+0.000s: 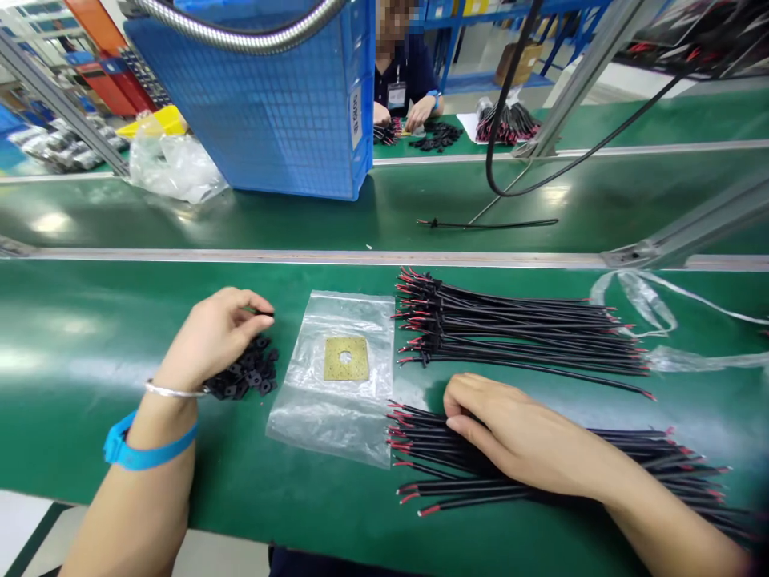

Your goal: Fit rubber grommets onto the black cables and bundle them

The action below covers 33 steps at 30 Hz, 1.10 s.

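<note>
My left hand [213, 336] hovers over a small pile of black square parts [246, 375], its thumb and fingers pinched on one black part at the fingertips. My right hand [510, 433] lies on the near bundle of black wires with red tips [661, 461], fingers curled down among the wire ends; what they grip is hidden. A second, larger bundle of the same wires [522, 328] lies just beyond it. Between the hands a clear plastic bag [336, 401] lies flat with a yellow square pad [347, 358] on it.
The green table [78, 353] ends at a metal rail; beyond runs a green conveyor [300, 220] carrying a blue crate [270, 104], crumpled plastic [174, 164] and a loose wire [486, 223]. Across it a person sorts wires. Clear plastic strips [661, 320] lie at right.
</note>
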Motion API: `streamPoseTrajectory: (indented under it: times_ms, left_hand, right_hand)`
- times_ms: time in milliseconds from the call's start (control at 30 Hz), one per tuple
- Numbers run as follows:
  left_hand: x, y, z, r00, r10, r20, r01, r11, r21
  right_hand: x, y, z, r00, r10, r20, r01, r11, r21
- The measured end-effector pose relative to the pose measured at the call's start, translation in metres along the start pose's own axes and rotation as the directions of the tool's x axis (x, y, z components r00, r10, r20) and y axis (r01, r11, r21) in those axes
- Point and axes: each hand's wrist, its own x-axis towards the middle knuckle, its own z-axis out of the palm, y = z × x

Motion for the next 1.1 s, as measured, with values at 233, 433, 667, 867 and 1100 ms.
streamPoseTrajectory:
  times_ms: [233, 433, 667, 867, 1100]
  left_hand:
    - [-0.021, 0.046, 0.059, 0.887, 0.071, 0.456, 0.361, 0.511, -0.78]
    - [-0.028, 0.046, 0.076, 0.854, 0.114, 0.507, 0.373, 0.546, -0.75]
    - [-0.03, 0.046, 0.085, 0.938, 0.162, 0.308, 0.103, 0.715, -0.692]
    - [-0.033, 0.048, 0.085, 0.949, 0.271, 0.161, -0.159, 0.853, -0.496]
    - [-0.036, 0.049, 0.089, 0.924, 0.261, 0.28, -0.074, 0.84, -0.538]
  right_hand:
    - [0.004, 0.002, 0.006, 0.954, -0.083, -0.288, 0.103, 0.993, 0.057]
    - [0.011, 0.009, 0.013, 0.875, -0.176, -0.451, 0.191, 0.981, -0.013]
    - [0.014, 0.012, 0.017, 0.864, -0.204, -0.459, 0.207, 0.977, -0.046]
    - [0.014, 0.013, 0.017, 0.871, -0.206, -0.446, 0.2, 0.978, -0.062]
    - [0.015, 0.015, 0.019, 0.862, -0.214, -0.459, 0.199, 0.977, -0.082]
